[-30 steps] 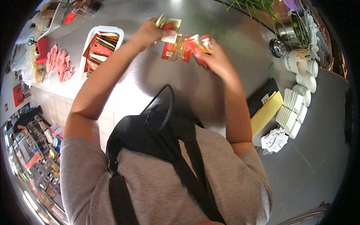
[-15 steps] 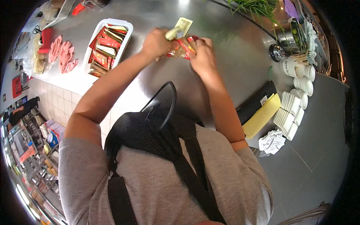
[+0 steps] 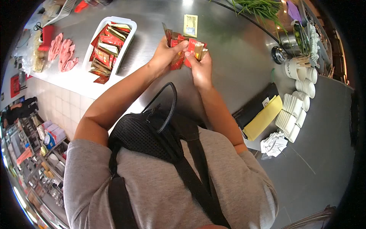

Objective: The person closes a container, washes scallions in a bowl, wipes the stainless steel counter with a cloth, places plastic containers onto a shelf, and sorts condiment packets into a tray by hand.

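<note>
My left hand (image 3: 164, 57) is closed around several red and gold-brown sachets (image 3: 176, 63) that fan out past its fingers. My right hand (image 3: 201, 68) grips more red sachets (image 3: 193, 49), its thumb pressed on their front. The two bunches meet just above the steel table, and their lower ends are partly hidden by the hands. A yellow sachet (image 3: 190, 26) lies flat on the metal, just beyond the hands. To the left stands a white plastic bin (image 3: 129, 42) filled with red, gold and white sachets (image 3: 105, 53).
Pink cloths (image 3: 65, 51) lie at the left edge. On the right are a black folder (image 3: 257, 105) with yellow paper (image 3: 263, 118), stacked white containers (image 3: 288, 118), paper cups (image 3: 305, 87) and a metal pot (image 3: 295, 42). Green stalks (image 3: 263, 11) lie at the back.
A yellow sachet blurred in my left hand earlier is out of it; one lies flat beyond the hands. Both hands moved slightly nearer to me, and the red sachets are now raised and fanned between them.
</note>
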The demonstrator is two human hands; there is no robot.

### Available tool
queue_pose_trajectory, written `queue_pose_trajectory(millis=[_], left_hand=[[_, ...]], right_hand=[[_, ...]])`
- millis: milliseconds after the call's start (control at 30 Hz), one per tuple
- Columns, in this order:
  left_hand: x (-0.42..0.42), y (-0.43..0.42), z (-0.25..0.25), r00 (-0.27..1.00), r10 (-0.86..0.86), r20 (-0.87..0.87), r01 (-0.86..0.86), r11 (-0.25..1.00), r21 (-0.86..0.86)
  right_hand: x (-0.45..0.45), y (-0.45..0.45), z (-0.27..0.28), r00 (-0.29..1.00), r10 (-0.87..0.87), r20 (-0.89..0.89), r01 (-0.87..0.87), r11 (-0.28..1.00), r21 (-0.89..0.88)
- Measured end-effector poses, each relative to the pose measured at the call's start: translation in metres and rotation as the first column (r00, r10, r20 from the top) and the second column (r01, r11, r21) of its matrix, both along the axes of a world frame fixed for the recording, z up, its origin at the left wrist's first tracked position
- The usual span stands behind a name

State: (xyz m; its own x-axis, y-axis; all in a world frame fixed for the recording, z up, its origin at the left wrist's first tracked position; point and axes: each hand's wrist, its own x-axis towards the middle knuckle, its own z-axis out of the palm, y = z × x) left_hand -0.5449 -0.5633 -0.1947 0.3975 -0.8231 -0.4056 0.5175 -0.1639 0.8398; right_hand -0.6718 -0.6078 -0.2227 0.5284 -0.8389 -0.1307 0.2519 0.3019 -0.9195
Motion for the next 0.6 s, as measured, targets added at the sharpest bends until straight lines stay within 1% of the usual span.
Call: queue_pose_trajectory(millis=[33,67,133,167,233,267,367,400,467,533,600], left_hand=[[-0.001,0.003,0.005,0.997,-0.018,-0.081,0.018,1.000,-0.008],[0.002,0.006,0.013,0.988,-0.069,-0.138,0.078,0.995,0.058],[0.010,0.014,0.033,0.954,-0.155,-0.255,0.204,0.963,0.178],[0.011,0.017,0.034,0.961,-0.131,-0.244,0.174,0.971,0.165],[0.013,0.022,0.035,0.972,-0.077,-0.220,0.109,0.985,0.137],[0.010,0.023,0.033,0.988,-0.036,-0.152,0.051,0.994,0.100],[0.000,0.016,0.028,0.999,0.032,0.028,-0.029,0.996,-0.086],[-0.002,0.014,0.026,0.997,-0.012,0.070,0.018,0.997,-0.078],[-0.005,0.010,0.020,0.969,-0.042,0.242,0.067,0.994,-0.092],[-0.005,0.004,0.024,0.914,-0.053,0.402,0.113,0.985,-0.128],[-0.003,-0.003,0.034,0.912,-0.080,0.402,0.114,0.991,-0.063]], right_hand=[[0.001,0.003,-0.002,1.000,-0.002,0.025,0.002,1.000,0.006],[0.000,0.006,-0.004,0.999,-0.004,0.051,0.003,1.000,0.014],[-0.005,0.009,0.005,0.983,0.032,0.181,-0.056,0.990,0.131],[-0.007,0.011,0.010,0.968,0.043,0.248,-0.091,0.979,0.184],[-0.011,0.012,0.017,0.944,-0.007,0.330,-0.114,0.932,0.345],[-0.012,0.012,0.018,0.930,-0.036,0.367,-0.132,0.897,0.423],[-0.011,0.013,0.015,0.931,0.086,0.356,-0.199,0.935,0.294],[-0.010,0.012,0.014,0.930,0.088,0.358,-0.188,0.948,0.256],[-0.007,0.008,0.011,0.927,0.093,0.363,-0.167,0.970,0.179],[-0.009,0.007,0.018,0.911,0.073,0.406,-0.190,0.948,0.256],[-0.014,0.007,0.027,0.877,0.035,0.479,-0.236,0.900,0.367]])
